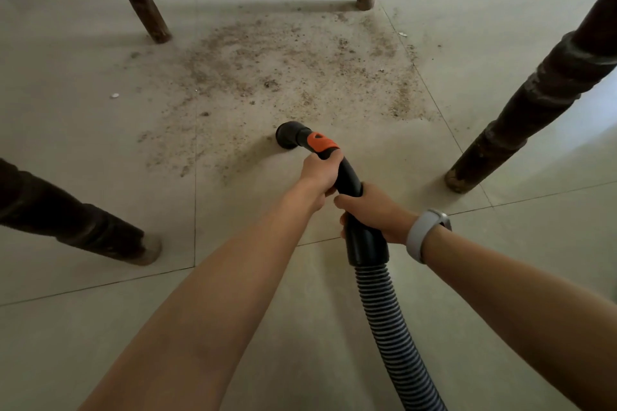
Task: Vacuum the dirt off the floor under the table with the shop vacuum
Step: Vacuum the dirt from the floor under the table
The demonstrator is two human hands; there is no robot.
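two hands grasp the rigid black nozzle (288, 140), its mouth low at the near edge of the dirt (283, 73) on the floor (100, 327): left hand (319, 173) curled just behind the orange collar (322, 143), right hand (377, 210) wrapped around the cuff. likely light and stiff up front; the ribbed hose (394, 337) bends and may drag. gritty crumbs lie scattered over smooth pale tiles between four dark turned table legs (534, 103).

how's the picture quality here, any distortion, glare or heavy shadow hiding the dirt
Head view: wide-angle distortion splays the table legs outward and stretches the forearms; soft, dim light under the table, brighter floor at the right edge, no hard glare; the nozzle casts a faint shadow to its left; the dirt stays sharp enough to see, though far corners soften. The left hand and right hand are in focus.
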